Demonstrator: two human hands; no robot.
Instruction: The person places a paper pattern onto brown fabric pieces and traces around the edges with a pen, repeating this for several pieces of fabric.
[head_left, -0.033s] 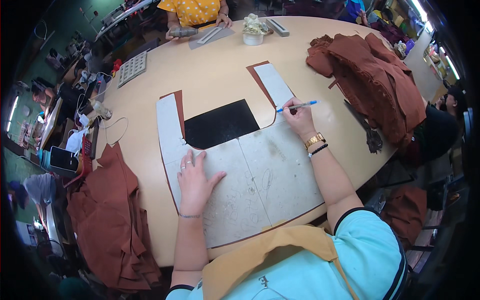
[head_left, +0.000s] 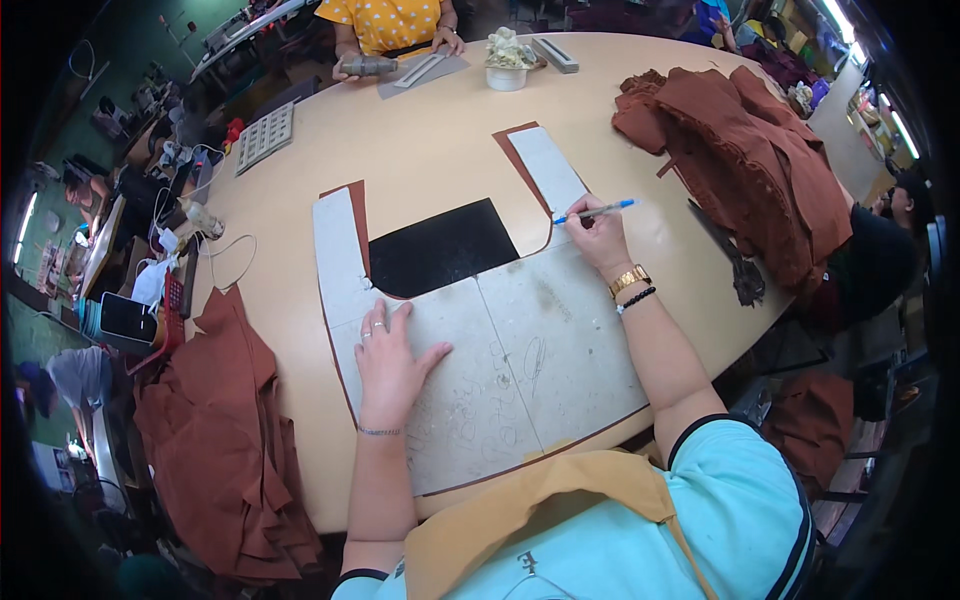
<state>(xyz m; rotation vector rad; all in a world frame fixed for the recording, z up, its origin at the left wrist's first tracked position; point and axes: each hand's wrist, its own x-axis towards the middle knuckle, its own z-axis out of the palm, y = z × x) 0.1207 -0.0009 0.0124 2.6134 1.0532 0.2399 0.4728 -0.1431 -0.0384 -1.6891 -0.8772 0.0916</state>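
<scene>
A large grey-white pattern template [head_left: 580, 345] with two upright straps lies on the table over a rust-brown fabric piece [head_left: 357, 215], whose edges show beside the straps and along the left side. My left hand [head_left: 390, 360] rests on the template with its fingers spread, just below the neckline curve. My right hand [head_left: 598, 240] grips a blue-and-white pen [head_left: 605, 210], its tip by the inner corner of the right strap. Within the neckline opening a flat black sheet [head_left: 440, 248] lies on the table.
Rust-brown fabric heaps lie at the left edge [head_left: 215, 440] and the far right [head_left: 740, 150], with dark scissors [head_left: 735, 255] beside the right heap. A white tub [head_left: 507, 75] stands at the back. Across the table a person [head_left: 385, 25] holds a grey object. A red basket [head_left: 170, 320] sits left.
</scene>
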